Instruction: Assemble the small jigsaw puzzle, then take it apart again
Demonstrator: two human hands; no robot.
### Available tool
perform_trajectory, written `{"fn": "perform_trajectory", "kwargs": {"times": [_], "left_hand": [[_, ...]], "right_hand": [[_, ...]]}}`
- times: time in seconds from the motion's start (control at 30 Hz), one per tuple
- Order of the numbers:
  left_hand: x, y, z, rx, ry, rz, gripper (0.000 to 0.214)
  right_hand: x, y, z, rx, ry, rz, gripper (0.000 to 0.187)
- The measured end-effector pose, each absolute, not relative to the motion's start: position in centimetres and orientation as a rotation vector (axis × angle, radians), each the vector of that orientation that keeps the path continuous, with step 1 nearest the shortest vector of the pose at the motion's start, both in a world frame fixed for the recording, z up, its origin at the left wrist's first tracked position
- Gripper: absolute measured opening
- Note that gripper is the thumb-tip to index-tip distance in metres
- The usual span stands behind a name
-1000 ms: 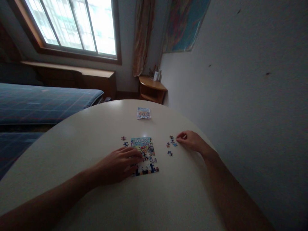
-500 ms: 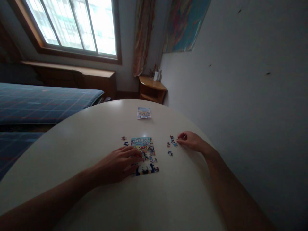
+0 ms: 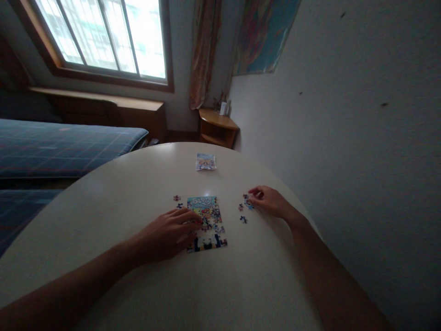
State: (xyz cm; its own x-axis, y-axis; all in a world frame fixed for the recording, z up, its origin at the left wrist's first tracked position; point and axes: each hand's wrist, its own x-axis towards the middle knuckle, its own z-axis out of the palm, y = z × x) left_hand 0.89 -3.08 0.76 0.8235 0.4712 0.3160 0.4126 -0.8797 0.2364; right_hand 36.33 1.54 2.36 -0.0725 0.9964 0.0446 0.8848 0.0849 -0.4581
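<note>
A jigsaw puzzle (image 3: 206,212), partly put together, lies on the white table with gaps in its lower part. My left hand (image 3: 175,230) rests on its left side, fingers spread and flat, hiding part of the pieces there. On the right, my right hand (image 3: 267,200) hovers at a small cluster of loose puzzle pieces (image 3: 247,202), with thumb and forefinger apart; nothing shows between them. Nearer to me lies another loose piece (image 3: 243,219). Left of the puzzle are two more, a reddish piece (image 3: 177,198) and a dark blue piece (image 3: 179,205).
A small printed packet (image 3: 206,162) lies towards the far edge of the round white table (image 3: 138,184). Beyond it are a plaid mattress (image 3: 69,142) on the left and a wooden corner stand (image 3: 218,120). The wall (image 3: 344,151) runs close along the right.
My right hand has shifted slightly left over the loose pieces, and its thumb and forefinger have parted. My left hand has stayed on the puzzle.
</note>
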Motion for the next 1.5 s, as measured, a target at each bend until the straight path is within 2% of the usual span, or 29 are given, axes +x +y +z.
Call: {"fn": "perform_trajectory", "kwargs": {"times": [0.17, 0.4, 0.7, 0.83, 1.07, 1.5], "left_hand": [[0.9, -3.2, 0.9, 2.809, 0.654, 0.537, 0.031], [1.7, -4.5, 2.0, 2.795, 0.467, 0.413, 0.044], [2.1, -5.1, 2.3, 2.831, 0.405, 0.311, 0.047], [2.2, -5.1, 2.4, 2.815, 0.432, 0.289, 0.058], [2.4, -5.1, 2.0, 2.795, 0.463, 0.181, 0.071], [2.9, -5.2, 1.9, 2.764, 0.487, 0.156, 0.076]], "right_hand": [[35.1, 2.1, 1.5, -1.904, -1.982, 0.328, 0.028], [34.8, 2.4, 1.3, -1.988, -1.889, 0.419, 0.022], [33.8, 1.9, 2.1, -1.816, -1.925, 0.417, 0.024], [32.4, 1.0, 2.9, -1.706, -1.853, 0.633, 0.016], [28.4, -1.5, 3.8, -1.471, -1.877, 1.106, 0.017], [27.6, -2.2, 3.6, -1.437, -2.124, 0.979, 0.017]]}}
